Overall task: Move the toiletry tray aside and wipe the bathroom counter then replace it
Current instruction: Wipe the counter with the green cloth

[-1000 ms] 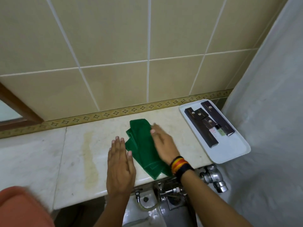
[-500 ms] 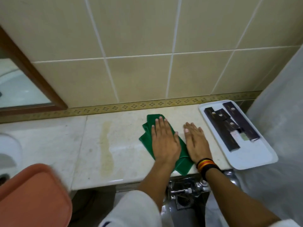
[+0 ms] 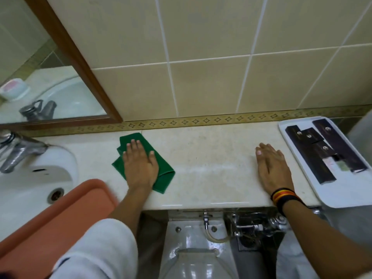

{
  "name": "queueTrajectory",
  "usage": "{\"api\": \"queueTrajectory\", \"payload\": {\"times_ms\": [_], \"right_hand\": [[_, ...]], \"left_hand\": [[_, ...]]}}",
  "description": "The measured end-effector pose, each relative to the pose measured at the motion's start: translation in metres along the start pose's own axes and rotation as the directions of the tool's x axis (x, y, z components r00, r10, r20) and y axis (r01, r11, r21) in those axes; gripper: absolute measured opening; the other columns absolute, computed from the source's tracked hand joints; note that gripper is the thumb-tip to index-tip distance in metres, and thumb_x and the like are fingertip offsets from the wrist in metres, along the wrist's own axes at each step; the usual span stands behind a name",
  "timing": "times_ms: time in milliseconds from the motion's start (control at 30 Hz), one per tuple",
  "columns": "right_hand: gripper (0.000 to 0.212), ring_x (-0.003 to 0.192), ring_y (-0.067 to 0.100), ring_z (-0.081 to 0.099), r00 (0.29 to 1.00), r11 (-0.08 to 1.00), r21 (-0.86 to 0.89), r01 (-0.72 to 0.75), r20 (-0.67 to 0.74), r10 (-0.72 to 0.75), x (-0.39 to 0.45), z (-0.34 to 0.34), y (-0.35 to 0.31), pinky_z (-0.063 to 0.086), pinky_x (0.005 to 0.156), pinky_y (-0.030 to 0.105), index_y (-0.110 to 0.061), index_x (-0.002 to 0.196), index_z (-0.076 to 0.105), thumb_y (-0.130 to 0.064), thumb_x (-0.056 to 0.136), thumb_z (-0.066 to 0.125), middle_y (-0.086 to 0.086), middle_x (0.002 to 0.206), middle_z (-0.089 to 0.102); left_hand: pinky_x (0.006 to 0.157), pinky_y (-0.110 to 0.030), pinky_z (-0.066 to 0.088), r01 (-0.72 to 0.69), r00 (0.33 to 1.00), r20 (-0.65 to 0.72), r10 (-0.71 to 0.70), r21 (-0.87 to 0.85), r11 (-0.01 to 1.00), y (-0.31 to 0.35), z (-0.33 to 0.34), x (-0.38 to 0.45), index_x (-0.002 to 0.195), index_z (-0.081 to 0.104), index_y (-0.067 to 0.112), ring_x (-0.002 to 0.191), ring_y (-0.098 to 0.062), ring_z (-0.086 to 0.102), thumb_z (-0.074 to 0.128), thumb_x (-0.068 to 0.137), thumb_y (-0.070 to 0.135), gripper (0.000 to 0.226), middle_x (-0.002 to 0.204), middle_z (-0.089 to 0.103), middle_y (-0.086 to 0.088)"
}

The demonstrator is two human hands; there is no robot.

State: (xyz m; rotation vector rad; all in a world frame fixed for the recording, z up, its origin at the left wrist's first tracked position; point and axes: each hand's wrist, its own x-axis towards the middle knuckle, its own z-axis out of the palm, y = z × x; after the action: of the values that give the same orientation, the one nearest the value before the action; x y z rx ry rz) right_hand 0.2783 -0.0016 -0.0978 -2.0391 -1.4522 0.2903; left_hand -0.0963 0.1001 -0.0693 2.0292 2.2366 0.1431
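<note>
Tray (image 3: 342,190), white, at far right end of counter (image 3: 211,168), overhanging front edge; carrying dark boxes (image 3: 314,152) laid side by side. Counter pale marble, faintly stained, backed by beige tiles (image 3: 201,87) with a patterned border strip. Sink (image 3: 30,178) and tap (image 3: 18,154) at left, mirror (image 3: 40,77) in a brown frame above. Orange tray (image 3: 60,218) at lower left, in front of sink. Toilet (image 3: 193,248) and chrome pipework below counter edge. Left hand (image 3: 140,166) flat, fingers spread, pressing down on green cloth (image 3: 161,172) near sink side; grip wide, closed on nothing. Right hand (image 3: 273,168) flat on bare counter just beside tray, grip wide, holding nothing; striped band (image 3: 283,196) at wrist.
</note>
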Motion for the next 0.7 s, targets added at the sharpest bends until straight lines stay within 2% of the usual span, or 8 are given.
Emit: {"api": "queueTrajectory", "payload": {"times_ms": [133, 233, 333, 433, 533, 600, 700], "right_hand": [[0.06, 0.147, 0.018, 0.037, 1.0, 1.0, 0.001, -0.01, 0.02, 0.01, -0.003, -0.003, -0.002, 0.017, 0.125, 0.041, -0.015, 0.142, 0.055, -0.051, 0.105, 0.025, 0.004, 0.154, 0.05], [0.063, 0.147, 0.018, 0.036, 1.0, 1.0, 0.006, -0.004, 0.024, 0.004, -0.005, -0.005, -0.001, 0.016, 0.125, 0.039, -0.015, 0.143, 0.054, -0.053, 0.105, 0.022, 0.004, 0.154, 0.049], [0.065, 0.147, 0.018, 0.036, 1.0, 1.0, 0.012, 0.008, 0.021, -0.008, -0.004, -0.006, 0.0, 0.016, 0.125, 0.037, -0.015, 0.143, 0.054, -0.054, 0.104, 0.02, 0.004, 0.154, 0.049], [0.065, 0.146, 0.019, 0.038, 0.999, 0.999, 0.034, 0.04, 0.003, -0.04, -0.003, -0.004, -0.003, 0.018, 0.125, 0.042, -0.014, 0.14, 0.057, -0.054, 0.105, 0.022, 0.005, 0.152, 0.051], [0.062, 0.146, 0.019, 0.039, 0.999, 0.998, 0.043, 0.037, -0.011, -0.036, -0.002, 0.001, -0.003, 0.019, 0.125, 0.044, -0.014, 0.138, 0.059, -0.053, 0.105, 0.024, 0.004, 0.152, 0.052], [0.063, 0.146, 0.018, 0.038, 1.0, 0.999, 0.041, 0.027, -0.01, -0.027, -0.003, 0.006, -0.002, 0.019, 0.125, 0.043, -0.016, 0.138, 0.059, -0.056, 0.104, 0.025, 0.003, 0.152, 0.052], [0.069, 0.146, 0.019, 0.038, 1.0, 0.999, 0.031, 0.013, 0.005, -0.013, -0.006, 0.008, -0.005, 0.018, 0.125, 0.043, -0.016, 0.136, 0.061, -0.064, 0.1, 0.027, 0.003, 0.152, 0.052]], "left_hand": [[0.13, -0.05, 0.014, -0.128, 0.992, 0.002, 0.128, -0.007, 0.992, 0.043, 0.015, -0.076, 0.162, 0.011, 0.004, 0.161, -0.031, 0.009, 0.003, 0.105, 0.05, 0.074, 0.172, 0.011, -0.016], [0.131, -0.046, 0.009, -0.214, 0.976, 0.022, 0.216, -0.068, 0.975, 0.046, 0.019, -0.097, 0.164, 0.012, 0.01, 0.161, -0.023, 0.01, 0.007, 0.104, 0.053, 0.073, 0.173, 0.013, -0.01], [0.132, -0.044, 0.006, -0.205, 0.978, 0.018, 0.208, -0.108, 0.973, 0.022, 0.009, -0.063, 0.164, 0.01, 0.013, 0.161, -0.021, 0.006, 0.01, 0.104, 0.053, 0.072, 0.174, 0.01, -0.007], [0.131, -0.047, 0.008, -0.16, 0.987, 0.0, 0.161, -0.114, 0.98, -0.017, -0.004, -0.011, 0.165, 0.008, 0.014, 0.161, -0.023, 0.006, 0.017, 0.106, 0.049, 0.069, 0.174, 0.01, -0.008], [0.131, -0.044, 0.007, -0.183, 0.983, -0.007, 0.183, -0.109, 0.977, -0.041, -0.01, 0.024, 0.165, 0.013, 0.014, 0.161, -0.022, 0.011, 0.025, 0.108, 0.045, 0.066, 0.174, 0.014, -0.006], [0.131, -0.043, 0.007, -0.186, 0.982, 0.01, 0.187, -0.07, 0.98, -0.041, -0.01, 0.027, 0.164, 0.015, 0.012, 0.161, -0.023, 0.013, 0.023, 0.108, 0.046, 0.066, 0.173, 0.016, -0.008], [0.13, -0.047, 0.017, -0.181, 0.984, -0.002, 0.181, 0.038, 0.983, -0.024, -0.018, 0.009, 0.162, 0.021, 0.005, 0.158, -0.03, 0.022, 0.02, 0.108, 0.044, 0.066, 0.17, 0.024, -0.016]]}}
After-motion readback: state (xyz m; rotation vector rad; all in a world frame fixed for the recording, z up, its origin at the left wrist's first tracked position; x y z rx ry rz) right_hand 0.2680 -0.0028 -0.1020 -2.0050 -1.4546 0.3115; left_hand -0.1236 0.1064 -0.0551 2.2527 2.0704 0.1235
